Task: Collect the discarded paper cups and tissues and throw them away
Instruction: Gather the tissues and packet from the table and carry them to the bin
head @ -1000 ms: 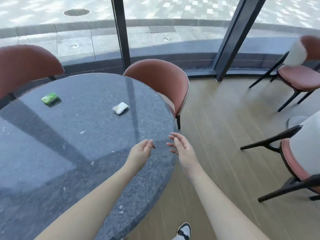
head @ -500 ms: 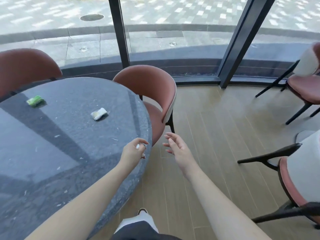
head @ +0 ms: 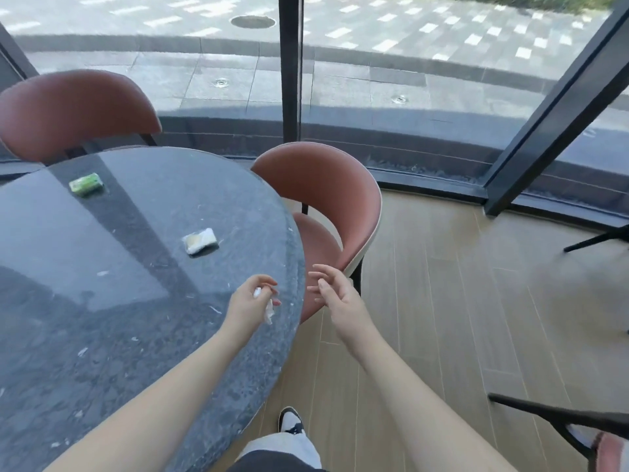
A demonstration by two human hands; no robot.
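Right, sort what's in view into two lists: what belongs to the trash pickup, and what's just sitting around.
Belongs to the job:
- white tissue scrap pinched in the left hand
- right hand, open, holding nothing
- small white scraps scattered on the table

Just there:
- green packet
- white packet
- red chairs

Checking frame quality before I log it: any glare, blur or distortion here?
Head view: sky glare sheens the table, crossed by a dark band; window frames bow from wide-angle distortion; right floor edge smears with motion blur; left hand and right hand stay fairly sharp.
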